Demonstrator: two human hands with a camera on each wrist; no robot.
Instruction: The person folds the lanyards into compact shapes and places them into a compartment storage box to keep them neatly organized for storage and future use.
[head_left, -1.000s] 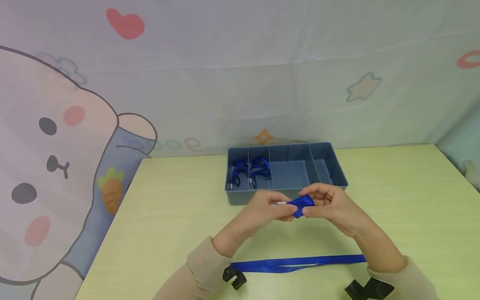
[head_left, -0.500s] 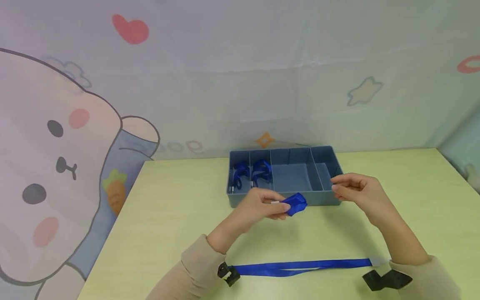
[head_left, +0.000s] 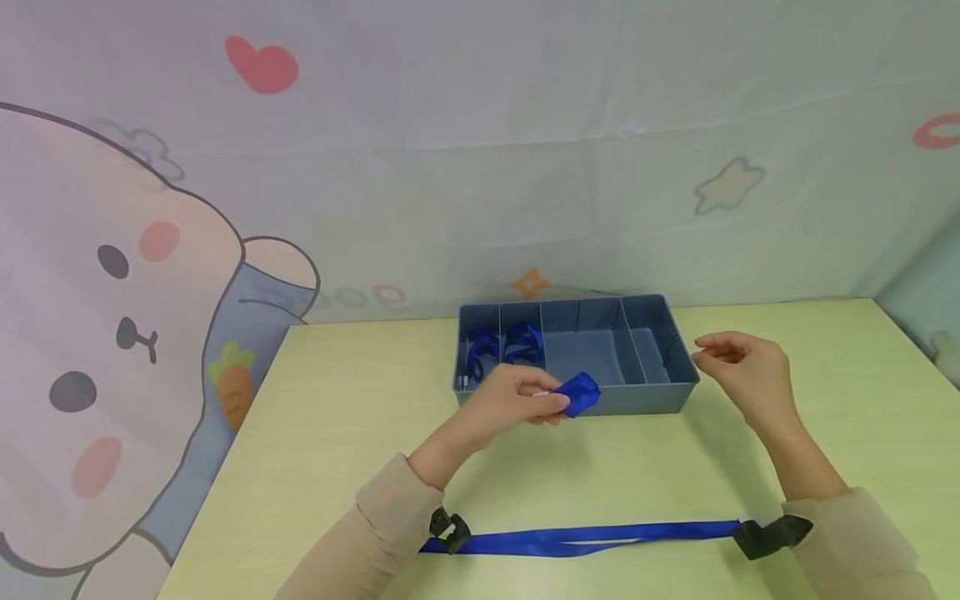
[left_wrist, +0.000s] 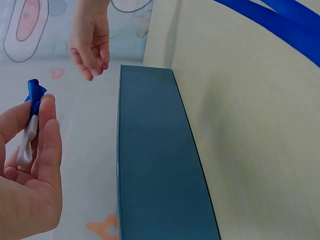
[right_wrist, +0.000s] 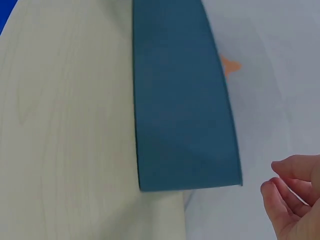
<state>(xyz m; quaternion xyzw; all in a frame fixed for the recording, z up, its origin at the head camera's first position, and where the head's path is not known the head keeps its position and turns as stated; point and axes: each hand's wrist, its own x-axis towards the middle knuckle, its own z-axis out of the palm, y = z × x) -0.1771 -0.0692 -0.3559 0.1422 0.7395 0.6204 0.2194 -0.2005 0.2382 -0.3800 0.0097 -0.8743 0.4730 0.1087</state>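
Note:
My left hand [head_left: 510, 402] pinches a folded blue lanyard [head_left: 579, 394] between thumb and fingers, in front of the blue-grey divided box [head_left: 637, 401]. The left wrist view shows the lanyard's white end piece [left_wrist: 29, 142] lying against the fingers. Beside the box's right end, my right hand [head_left: 750, 375] is raised with its fingers loosely bent and nothing in them. In the right wrist view those fingers [right_wrist: 295, 167] sit off the box's corner, thumb and fingertips apart. Two folded blue lanyards lie in the box's left compartments, one in each; my left hand partly covers that part of the box.
Another blue lanyard [head_left: 555, 542] is stretched out flat along the front of the pale wooden table [head_left: 360, 367], its ends near my wrists. A printed cloth [head_left: 465, 167] hangs behind the table. The wide middle and right compartments of the box show bare floors.
My right hand has let go of the folded lanyard and moved right, past the box's end. The left hand keeps the lanyard and has shifted slightly left and up.

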